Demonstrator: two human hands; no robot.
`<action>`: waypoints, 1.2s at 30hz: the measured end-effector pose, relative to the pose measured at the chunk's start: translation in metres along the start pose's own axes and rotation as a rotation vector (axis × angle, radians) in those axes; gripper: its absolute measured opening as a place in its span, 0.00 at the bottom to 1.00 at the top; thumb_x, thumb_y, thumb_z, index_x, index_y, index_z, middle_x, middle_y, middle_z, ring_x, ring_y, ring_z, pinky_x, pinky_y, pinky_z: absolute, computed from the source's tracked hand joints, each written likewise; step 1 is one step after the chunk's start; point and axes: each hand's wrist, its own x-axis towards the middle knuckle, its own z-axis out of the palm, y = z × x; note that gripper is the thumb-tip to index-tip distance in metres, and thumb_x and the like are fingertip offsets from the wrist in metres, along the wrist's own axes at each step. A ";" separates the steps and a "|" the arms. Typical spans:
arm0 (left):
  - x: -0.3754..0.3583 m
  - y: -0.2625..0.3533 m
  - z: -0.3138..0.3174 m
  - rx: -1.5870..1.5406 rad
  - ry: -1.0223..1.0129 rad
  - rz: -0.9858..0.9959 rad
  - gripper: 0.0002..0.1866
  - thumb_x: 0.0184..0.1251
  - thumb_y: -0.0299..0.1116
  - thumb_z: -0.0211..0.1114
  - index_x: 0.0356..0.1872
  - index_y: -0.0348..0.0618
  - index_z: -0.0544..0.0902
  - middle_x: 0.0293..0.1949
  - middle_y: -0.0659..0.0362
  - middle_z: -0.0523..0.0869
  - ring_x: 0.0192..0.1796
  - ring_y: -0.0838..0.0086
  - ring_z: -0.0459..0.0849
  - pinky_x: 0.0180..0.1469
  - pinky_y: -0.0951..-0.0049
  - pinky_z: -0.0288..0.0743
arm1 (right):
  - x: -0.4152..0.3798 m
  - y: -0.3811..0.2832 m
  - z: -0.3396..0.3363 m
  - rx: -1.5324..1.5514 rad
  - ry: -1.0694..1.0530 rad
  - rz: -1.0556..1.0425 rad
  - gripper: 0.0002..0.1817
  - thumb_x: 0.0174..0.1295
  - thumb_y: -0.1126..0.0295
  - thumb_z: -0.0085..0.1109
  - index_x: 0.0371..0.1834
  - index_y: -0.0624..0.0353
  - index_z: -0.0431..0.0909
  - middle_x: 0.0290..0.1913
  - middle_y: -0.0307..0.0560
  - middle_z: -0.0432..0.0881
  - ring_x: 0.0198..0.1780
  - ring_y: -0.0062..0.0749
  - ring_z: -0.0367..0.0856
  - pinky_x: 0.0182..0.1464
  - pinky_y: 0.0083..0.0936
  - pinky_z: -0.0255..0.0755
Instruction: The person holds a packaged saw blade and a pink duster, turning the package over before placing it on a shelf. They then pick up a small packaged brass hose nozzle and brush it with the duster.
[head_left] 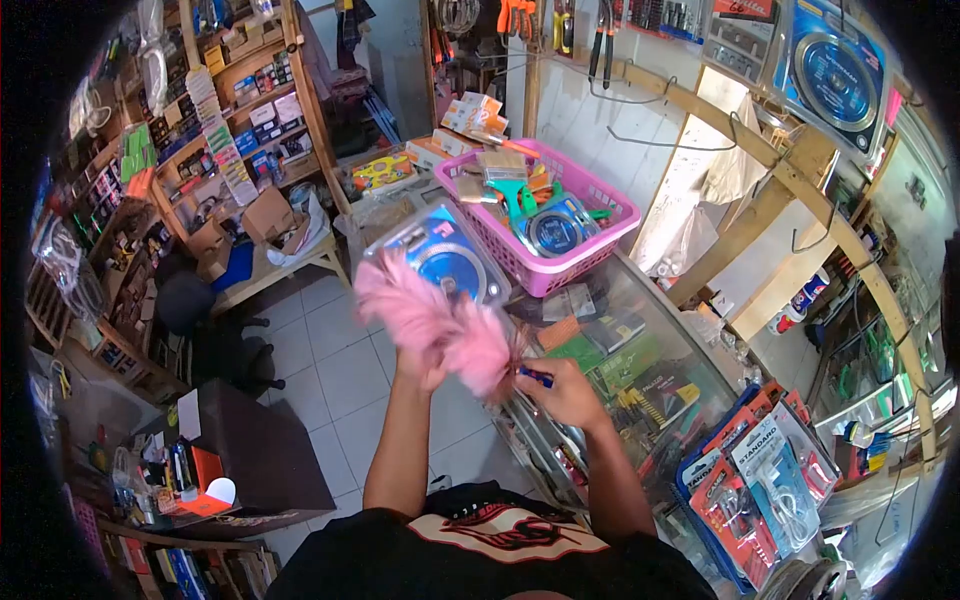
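Your right hand [568, 392] pinches the pink duster [440, 325] handle; left-hand [420, 368] fingers are hidden behind feathers. A packaged disc [447, 258] lies just beyond; the pink basket [590, 262] holds tools.

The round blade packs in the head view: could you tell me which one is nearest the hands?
The blue blister pack behind the pink feather duster, by the left hand. Another lies in the pink basket; a third hangs top right.

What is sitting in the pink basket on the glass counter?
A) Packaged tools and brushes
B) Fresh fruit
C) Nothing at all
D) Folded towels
A: the pink basket on the glass counter holds a packaged round disc, a green-handled tool and brushes, with no fruit or towels in it.
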 end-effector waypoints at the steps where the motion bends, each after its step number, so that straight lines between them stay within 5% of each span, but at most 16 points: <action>1: 0.001 0.011 0.024 -0.060 0.013 0.022 0.52 0.74 0.79 0.40 0.83 0.46 0.62 0.78 0.52 0.73 0.79 0.56 0.72 0.83 0.45 0.63 | 0.002 -0.010 0.002 0.020 0.055 0.015 0.15 0.72 0.63 0.69 0.49 0.66 0.87 0.34 0.58 0.85 0.33 0.38 0.81 0.41 0.37 0.77; 3: 0.005 0.022 0.058 -0.136 -0.037 0.080 0.53 0.71 0.82 0.42 0.81 0.46 0.65 0.77 0.53 0.75 0.78 0.57 0.73 0.84 0.42 0.58 | 0.003 -0.006 0.007 0.031 0.076 0.019 0.15 0.73 0.63 0.68 0.49 0.66 0.87 0.34 0.58 0.85 0.33 0.38 0.81 0.41 0.37 0.77; 5: 0.026 -0.007 0.011 -0.376 -0.478 0.040 0.54 0.71 0.83 0.43 0.82 0.47 0.64 0.77 0.53 0.75 0.78 0.57 0.73 0.83 0.41 0.60 | 0.002 0.001 0.009 0.044 0.060 -0.001 0.15 0.73 0.63 0.68 0.49 0.66 0.87 0.34 0.58 0.85 0.32 0.37 0.81 0.41 0.37 0.76; 8: 0.004 -0.003 0.042 0.055 0.104 -0.046 0.58 0.66 0.86 0.44 0.84 0.48 0.61 0.77 0.55 0.74 0.78 0.59 0.73 0.81 0.42 0.63 | 0.001 0.003 0.008 0.051 0.049 -0.037 0.14 0.73 0.64 0.68 0.49 0.66 0.86 0.34 0.57 0.84 0.32 0.36 0.80 0.40 0.36 0.76; 10: 0.001 -0.006 0.060 -0.010 0.106 -0.017 0.59 0.65 0.86 0.45 0.83 0.48 0.62 0.77 0.55 0.74 0.78 0.59 0.73 0.81 0.43 0.65 | 0.004 -0.005 0.007 0.018 0.127 -0.028 0.14 0.73 0.64 0.68 0.49 0.66 0.86 0.34 0.56 0.85 0.32 0.35 0.80 0.40 0.35 0.76; 13: 0.002 -0.029 0.034 -0.110 -0.006 -0.107 0.60 0.64 0.86 0.46 0.84 0.47 0.61 0.79 0.56 0.70 0.79 0.57 0.71 0.81 0.44 0.65 | -0.001 0.005 0.008 0.206 -0.089 0.031 0.15 0.73 0.63 0.69 0.47 0.68 0.86 0.34 0.56 0.86 0.33 0.32 0.80 0.40 0.34 0.76; 15: 0.006 -0.026 0.031 -0.278 -0.093 -0.207 0.60 0.65 0.86 0.45 0.84 0.48 0.59 0.80 0.56 0.69 0.80 0.57 0.69 0.81 0.44 0.64 | 0.001 -0.006 -0.005 0.028 -0.013 0.057 0.16 0.72 0.63 0.69 0.47 0.69 0.87 0.34 0.55 0.87 0.34 0.31 0.81 0.41 0.33 0.76; 18: 0.009 -0.007 0.056 -0.070 -0.068 0.067 0.59 0.65 0.86 0.45 0.85 0.48 0.59 0.80 0.57 0.70 0.80 0.58 0.69 0.81 0.45 0.63 | 0.001 0.005 -0.003 -0.010 0.131 0.043 0.17 0.71 0.62 0.71 0.47 0.70 0.87 0.35 0.56 0.88 0.35 0.30 0.83 0.41 0.31 0.77; 21: 0.019 0.006 0.057 -0.067 0.061 0.152 0.59 0.65 0.86 0.45 0.86 0.53 0.57 0.81 0.60 0.67 0.82 0.59 0.65 0.82 0.43 0.60 | 0.001 0.000 -0.014 0.002 -0.051 0.038 0.17 0.71 0.63 0.71 0.48 0.70 0.87 0.35 0.56 0.88 0.34 0.30 0.83 0.41 0.32 0.77; 24: 0.019 0.011 0.059 -0.096 0.082 0.173 0.59 0.65 0.86 0.46 0.86 0.52 0.57 0.79 0.59 0.70 0.80 0.57 0.68 0.81 0.43 0.63 | 0.005 0.005 0.002 0.029 0.197 0.025 0.16 0.71 0.64 0.72 0.49 0.69 0.86 0.33 0.54 0.87 0.33 0.30 0.82 0.40 0.32 0.76; 26: 0.018 0.012 0.060 -0.157 0.044 0.159 0.59 0.65 0.86 0.46 0.86 0.51 0.58 0.76 0.57 0.73 0.78 0.55 0.71 0.80 0.43 0.66 | 0.005 -0.002 0.002 0.025 0.151 0.080 0.15 0.71 0.65 0.71 0.49 0.68 0.86 0.32 0.52 0.86 0.33 0.28 0.81 0.39 0.31 0.76; 29: 0.029 -0.024 -0.032 -0.123 -0.211 0.019 0.60 0.63 0.87 0.47 0.85 0.51 0.58 0.77 0.56 0.73 0.78 0.55 0.71 0.80 0.44 0.65 | 0.005 0.008 0.006 0.019 0.078 -0.032 0.15 0.72 0.65 0.70 0.50 0.68 0.86 0.32 0.52 0.86 0.33 0.27 0.81 0.39 0.31 0.76; 31: 0.016 0.000 0.024 -0.166 0.084 0.041 0.60 0.64 0.86 0.48 0.85 0.50 0.58 0.77 0.56 0.73 0.78 0.55 0.72 0.81 0.43 0.65 | 0.007 0.006 0.013 0.033 0.174 -0.046 0.15 0.72 0.65 0.69 0.50 0.68 0.86 0.32 0.52 0.85 0.33 0.27 0.81 0.39 0.31 0.76; 34: 0.019 0.004 0.051 -0.107 0.142 0.175 0.60 0.63 0.87 0.50 0.83 0.49 0.61 0.74 0.55 0.75 0.74 0.55 0.76 0.80 0.43 0.67 | 0.008 0.008 0.013 0.063 0.117 0.029 0.15 0.73 0.65 0.68 0.51 0.67 0.86 0.33 0.51 0.86 0.33 0.29 0.81 0.39 0.31 0.76; 35: 0.019 -0.004 0.010 -0.235 -0.146 0.022 0.59 0.63 0.86 0.51 0.83 0.49 0.62 0.75 0.56 0.75 0.72 0.55 0.78 0.79 0.42 0.68 | 0.008 0.009 0.015 0.057 0.093 0.000 0.14 0.73 0.65 0.68 0.50 0.67 0.86 0.33 0.51 0.86 0.33 0.28 0.82 0.39 0.31 0.76; 36: 0.019 0.001 0.017 -0.311 -0.213 0.065 0.58 0.64 0.85 0.52 0.83 0.51 0.62 0.74 0.58 0.76 0.72 0.56 0.79 0.78 0.42 0.69 | 0.008 0.011 0.020 0.052 0.070 -0.029 0.14 0.74 0.65 0.67 0.49 0.67 0.86 0.33 0.51 0.87 0.33 0.28 0.82 0.39 0.31 0.76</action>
